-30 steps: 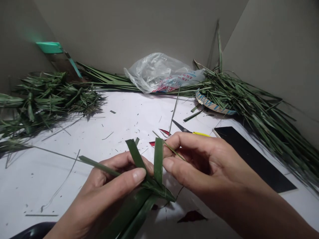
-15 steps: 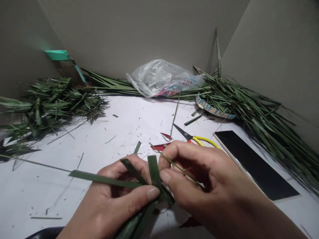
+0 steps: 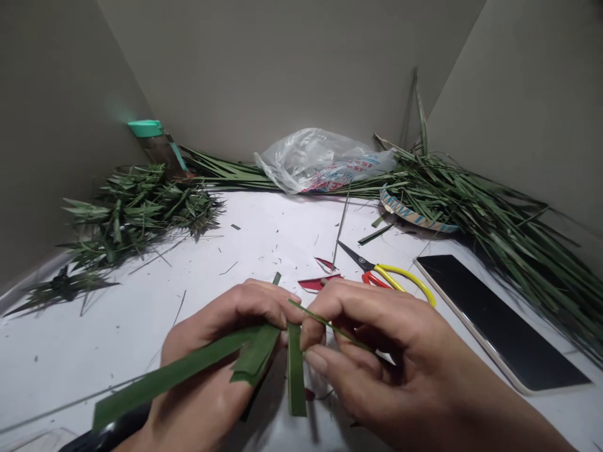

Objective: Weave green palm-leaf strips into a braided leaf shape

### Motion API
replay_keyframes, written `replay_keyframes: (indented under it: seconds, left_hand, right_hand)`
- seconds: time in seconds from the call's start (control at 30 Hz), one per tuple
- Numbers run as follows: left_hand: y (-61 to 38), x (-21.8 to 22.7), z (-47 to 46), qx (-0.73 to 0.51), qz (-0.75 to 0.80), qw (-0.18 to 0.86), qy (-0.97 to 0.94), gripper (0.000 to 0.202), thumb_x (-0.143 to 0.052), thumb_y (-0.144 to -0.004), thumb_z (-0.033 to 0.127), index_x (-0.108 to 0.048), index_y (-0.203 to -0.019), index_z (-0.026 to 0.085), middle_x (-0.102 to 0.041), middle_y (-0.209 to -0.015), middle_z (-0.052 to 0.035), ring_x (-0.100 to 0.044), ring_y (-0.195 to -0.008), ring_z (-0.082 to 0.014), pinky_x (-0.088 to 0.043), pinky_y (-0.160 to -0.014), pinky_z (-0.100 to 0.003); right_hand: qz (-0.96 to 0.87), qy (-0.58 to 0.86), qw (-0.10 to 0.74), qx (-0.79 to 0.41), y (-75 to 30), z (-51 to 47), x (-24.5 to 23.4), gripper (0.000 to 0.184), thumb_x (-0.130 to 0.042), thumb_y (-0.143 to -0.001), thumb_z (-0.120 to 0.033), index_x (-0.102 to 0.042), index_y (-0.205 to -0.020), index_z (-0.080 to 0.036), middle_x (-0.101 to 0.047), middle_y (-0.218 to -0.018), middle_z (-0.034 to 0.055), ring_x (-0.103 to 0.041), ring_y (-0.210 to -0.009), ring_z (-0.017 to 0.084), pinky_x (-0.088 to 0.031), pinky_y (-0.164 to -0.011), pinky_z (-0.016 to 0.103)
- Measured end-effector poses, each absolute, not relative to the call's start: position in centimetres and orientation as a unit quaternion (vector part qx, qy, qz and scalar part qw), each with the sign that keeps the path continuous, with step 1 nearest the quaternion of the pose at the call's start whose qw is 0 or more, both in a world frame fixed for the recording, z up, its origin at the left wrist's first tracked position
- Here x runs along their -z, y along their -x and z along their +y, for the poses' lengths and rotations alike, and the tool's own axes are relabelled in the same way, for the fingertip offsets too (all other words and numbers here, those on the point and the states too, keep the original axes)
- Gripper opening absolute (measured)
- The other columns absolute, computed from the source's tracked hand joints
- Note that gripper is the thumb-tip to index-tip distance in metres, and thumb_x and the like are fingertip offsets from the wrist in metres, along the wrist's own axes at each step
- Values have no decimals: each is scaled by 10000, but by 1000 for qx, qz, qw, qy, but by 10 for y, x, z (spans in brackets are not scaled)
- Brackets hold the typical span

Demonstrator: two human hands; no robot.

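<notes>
Several green leaf strips (image 3: pixel 257 353) come together between my two hands at the bottom middle. My left hand (image 3: pixel 211 339) is closed on them, its fingertips pinching where they meet. One long strip sticks out to the lower left and another hangs straight down. Close by on the right, my right hand (image 3: pixel 377 351) is closed, with a thin leaf sliver (image 3: pixel 330 324) held across its fingers. Its thumb and forefinger are beside the hanging strip; whether they grip it I cannot tell. Beyond it lie scissors (image 3: pixel 377 269) with yellow and red handles and some red scraps (image 3: pixel 313 284).
A phone (image 3: pixel 494 320) lies at the right. Long leaves (image 3: pixel 499 220) are heaped behind it. A clear plastic bag (image 3: pixel 315 157) rests at the back. Folded leaf pieces (image 3: pixel 136 207) and a green-capped bottle (image 3: pixel 157 147) stand at the left. A curved cardboard strip (image 3: pixel 414 216) is at the back right.
My left hand has turned over, so the strips now point down and left instead of up. The thin sliver stays in my right hand. The view has shifted slightly left and up.
</notes>
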State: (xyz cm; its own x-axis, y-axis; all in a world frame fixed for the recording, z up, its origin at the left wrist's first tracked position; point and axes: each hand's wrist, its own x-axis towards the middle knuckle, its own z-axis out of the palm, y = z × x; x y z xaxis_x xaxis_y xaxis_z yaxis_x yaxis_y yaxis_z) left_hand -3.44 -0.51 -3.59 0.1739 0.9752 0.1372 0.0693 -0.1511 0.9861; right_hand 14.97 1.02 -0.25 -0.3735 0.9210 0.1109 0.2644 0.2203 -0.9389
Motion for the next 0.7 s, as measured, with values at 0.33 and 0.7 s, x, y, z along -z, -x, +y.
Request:
replay_keyframes:
  seconds: [0.33, 0.7]
  left_hand:
    - [27, 23, -3, -533, 411, 383, -632, 77, -765, -803, 246, -747, -803, 321, -744, -856, 9, -674, -920, -243, -541, -796, -298]
    - [36, 33, -7, -501, 413, 422, -633, 156, -724, -810, 193, -761, -926, 290, -757, -986, -47, -654, -1032, -298, -522, -894, -342]
  right_hand:
    - [-701, 432, 359, -438, -155, 6, -8, 156, -775, -714, -166, -679, -761, -280, -457, -572, -68, -423, -513, 100, -376, -480, 187]
    - [-724, 422, 351, -418, -161, 2, -13, 179, -807, -729, -192, -664, -801, -274, -504, -652, -58, -479, -593, 115, -428, -566, 200]
